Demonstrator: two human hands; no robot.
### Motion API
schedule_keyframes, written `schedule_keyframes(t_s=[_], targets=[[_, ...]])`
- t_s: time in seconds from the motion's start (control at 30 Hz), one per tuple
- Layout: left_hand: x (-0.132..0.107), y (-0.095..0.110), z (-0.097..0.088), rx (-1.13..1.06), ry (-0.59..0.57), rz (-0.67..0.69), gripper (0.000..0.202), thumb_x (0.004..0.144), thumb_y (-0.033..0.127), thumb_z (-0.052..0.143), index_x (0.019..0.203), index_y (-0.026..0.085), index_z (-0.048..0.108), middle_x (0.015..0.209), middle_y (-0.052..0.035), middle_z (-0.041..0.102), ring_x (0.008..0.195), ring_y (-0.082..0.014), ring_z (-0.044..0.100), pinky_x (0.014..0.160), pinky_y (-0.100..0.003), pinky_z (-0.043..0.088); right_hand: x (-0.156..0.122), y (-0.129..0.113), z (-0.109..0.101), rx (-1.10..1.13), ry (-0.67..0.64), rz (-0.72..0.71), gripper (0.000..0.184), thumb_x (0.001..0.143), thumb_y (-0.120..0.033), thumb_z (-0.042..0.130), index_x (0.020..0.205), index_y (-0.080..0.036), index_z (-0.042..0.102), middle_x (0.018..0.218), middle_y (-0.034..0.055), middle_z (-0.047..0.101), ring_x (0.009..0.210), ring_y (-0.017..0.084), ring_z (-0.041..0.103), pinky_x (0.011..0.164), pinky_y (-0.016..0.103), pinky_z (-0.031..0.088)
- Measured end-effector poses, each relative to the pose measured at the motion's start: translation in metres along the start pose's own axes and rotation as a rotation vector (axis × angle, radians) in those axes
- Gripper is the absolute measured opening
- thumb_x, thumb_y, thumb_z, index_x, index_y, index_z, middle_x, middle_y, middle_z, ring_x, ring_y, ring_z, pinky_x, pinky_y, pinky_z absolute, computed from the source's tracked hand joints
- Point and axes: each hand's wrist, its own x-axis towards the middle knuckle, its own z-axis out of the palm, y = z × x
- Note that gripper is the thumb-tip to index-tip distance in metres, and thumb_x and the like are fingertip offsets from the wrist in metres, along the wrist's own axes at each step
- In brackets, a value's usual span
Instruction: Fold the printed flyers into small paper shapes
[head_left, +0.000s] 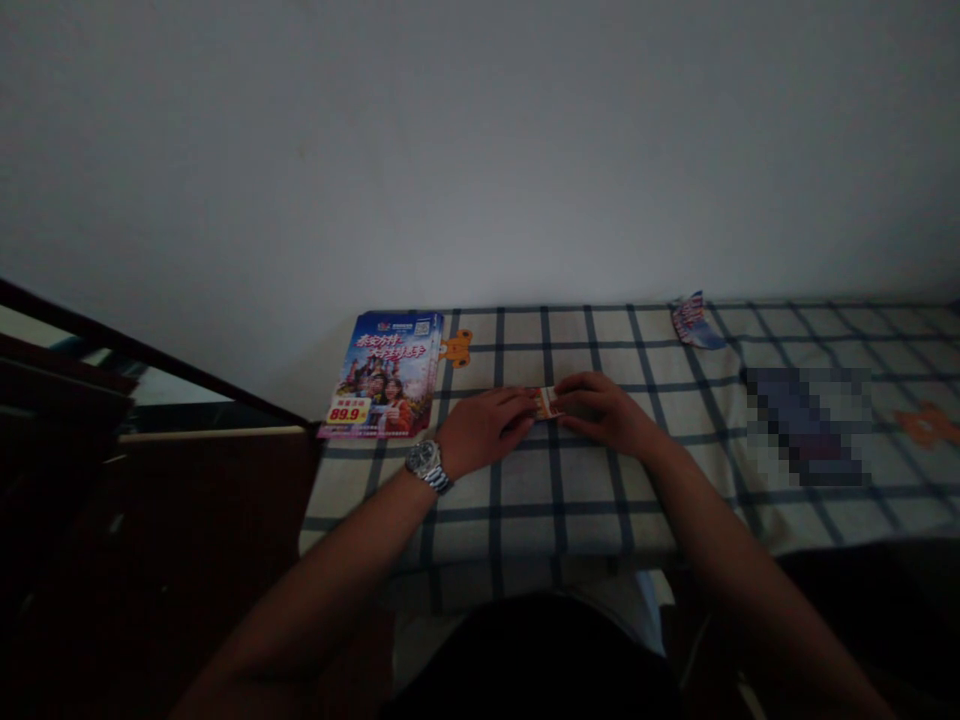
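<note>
The 2 hands meet over a small paper (547,402) lying flat on the checked cloth (525,500), near the middle of the table. The left hand (484,428), a watch (427,465) on its wrist, has its fingers curled down on the paper's left end. The right hand (604,410) closes over the right end the same way. Only a narrow orange and white strip of the paper shows between them. In this dim light I cannot tell whether it is pinched up or just pressed down.

It looks to me like a fold in the making, with the paper already small and being creased or lined up. A further crease would need 1 hand to pin the piece while the other runs along the edge, keeping the corners matched.

A stack of flyers (382,375) sits to the left, well apart from the hands. Another folded scrap (694,320) lies at the far edge by the wall.
</note>
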Motion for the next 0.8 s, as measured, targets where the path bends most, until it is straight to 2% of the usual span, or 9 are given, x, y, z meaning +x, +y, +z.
schedule_keyframes(t_s=[0.27,0.5,0.7,0.8], targets=[[0.0006,-0.0004,-0.0016,-0.033,0.009,0.016,0.033,0.097,0.031,0.057,0.130,0.025,0.061,0.138,-0.0057,0.064,0.122,-0.0227,0.063,0.099,-0.043,0.056,0.0000,-0.0045,-0.0071,0.054,-0.054,0.006,0.026,0.090,-0.028,0.071,0.116,-0.031,0.073,0.123,0.0070,0.069,0.117,0.025,0.064,0.103,0.050,0.052],[0.0002,0.0005,-0.0043,-0.050,0.004,0.019,0.034,0.096,0.031,0.059,0.129,0.025,0.061,0.139,-0.0048,0.063,0.122,-0.0232,0.062,0.099,-0.043,0.056,-0.0018,-0.0026,-0.0096,0.085,-0.085,0.027,0.025,0.093,-0.031,0.068,0.118,-0.030,0.072,0.127,0.0070,0.068,0.121,0.024,0.062,0.105,0.050,0.051],[0.0007,0.0010,-0.0054,-0.057,-0.004,0.026,0.038,0.095,0.034,0.062,0.132,0.025,0.059,0.139,-0.0055,0.062,0.123,-0.0241,0.061,0.099,-0.043,0.056,-0.0011,-0.0037,-0.0069,0.098,-0.045,0.064,0.014,0.095,-0.032,0.065,0.105,-0.028,0.074,0.121,0.0070,0.070,0.114,0.024,0.065,0.101,0.048,0.053],[0.0013,0.0012,-0.0047,-0.055,0.015,0.029,0.039,0.095,0.035,0.063,0.132,0.025,0.060,0.137,-0.0069,0.062,0.121,-0.0244,0.062,0.099,-0.042,0.056,0.0012,-0.0062,-0.0054,0.111,-0.025,0.110,0.015,0.098,-0.033,0.059,0.100,-0.026,0.072,0.117,0.0074,0.071,0.110,0.023,0.067,0.098,0.045,0.054]])
